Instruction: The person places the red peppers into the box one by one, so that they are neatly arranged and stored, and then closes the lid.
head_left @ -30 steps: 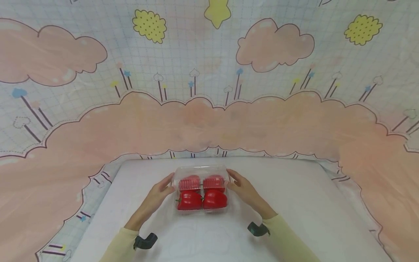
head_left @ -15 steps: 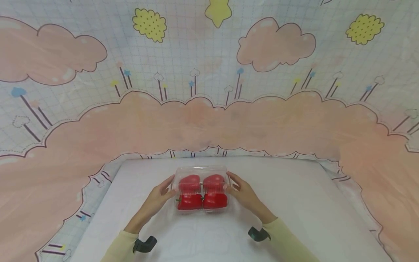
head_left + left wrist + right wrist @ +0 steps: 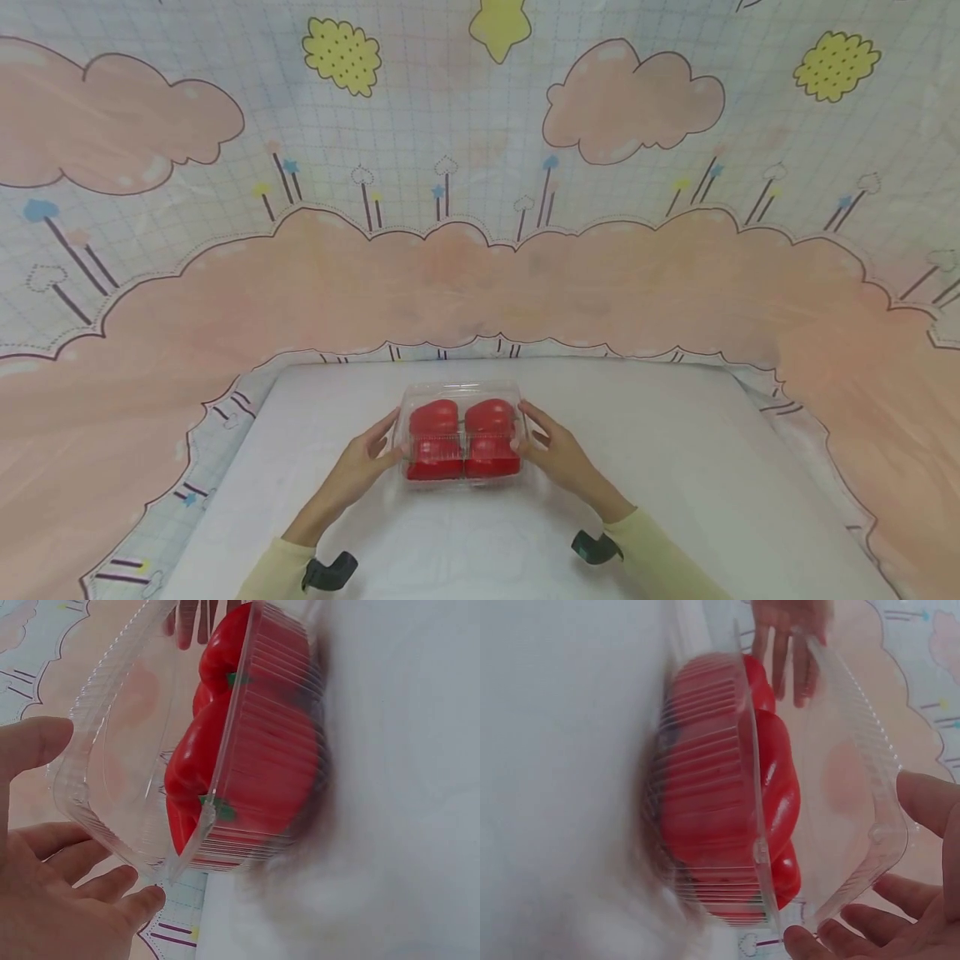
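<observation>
A clear plastic clamshell box [image 3: 214, 814] holding several red bell peppers [image 3: 193, 757] stands on the white table, its long side facing me. Its hinged lid [image 3: 84, 806] is tilted partway over the peppers, with a gap at the near side. At the lid's left end, my left hand [image 3: 358, 463] grips it, thumb by the front edge and fingers toward the hinge corner. My right hand [image 3: 564, 460] holds the right end in the same way. Green stems show on two peppers in the left wrist view.
The white tabletop [image 3: 675, 450] spreads out on both sides of the box. Behind and around it hangs a patterned cloth [image 3: 465, 283] with peach clouds and yellow shapes. A dark wrist mount [image 3: 330, 572] sits at the left sleeve, another mount [image 3: 596, 547] at the right.
The lid's ribbed front edge has come down and toward me over the nearer peppers. Both hands have moved slightly nearer with it, while the box base has stayed in place.
</observation>
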Demonstrator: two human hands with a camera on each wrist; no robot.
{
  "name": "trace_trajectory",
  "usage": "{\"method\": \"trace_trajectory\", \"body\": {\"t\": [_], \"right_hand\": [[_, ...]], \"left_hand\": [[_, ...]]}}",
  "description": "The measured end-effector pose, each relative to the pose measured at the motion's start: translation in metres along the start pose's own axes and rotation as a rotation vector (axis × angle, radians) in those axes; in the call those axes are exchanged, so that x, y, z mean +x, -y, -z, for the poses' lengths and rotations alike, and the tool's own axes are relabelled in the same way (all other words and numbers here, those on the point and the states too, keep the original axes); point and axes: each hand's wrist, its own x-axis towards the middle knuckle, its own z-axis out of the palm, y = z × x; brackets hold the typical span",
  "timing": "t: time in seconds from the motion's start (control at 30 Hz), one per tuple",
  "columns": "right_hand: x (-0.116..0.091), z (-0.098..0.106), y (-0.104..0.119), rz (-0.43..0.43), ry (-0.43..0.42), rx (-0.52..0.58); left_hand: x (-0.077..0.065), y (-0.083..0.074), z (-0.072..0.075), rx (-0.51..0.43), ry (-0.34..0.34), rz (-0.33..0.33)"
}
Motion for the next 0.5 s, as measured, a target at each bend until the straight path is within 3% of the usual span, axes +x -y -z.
{"method": "trace_trajectory", "body": {"t": [0.5], "right_hand": [[-0.008,-0.004,-0.013,0.063,0.049,-0.009]], "left_hand": [[-0.005,0.014,-0.007,0.017,0.011,-0.005]]}}
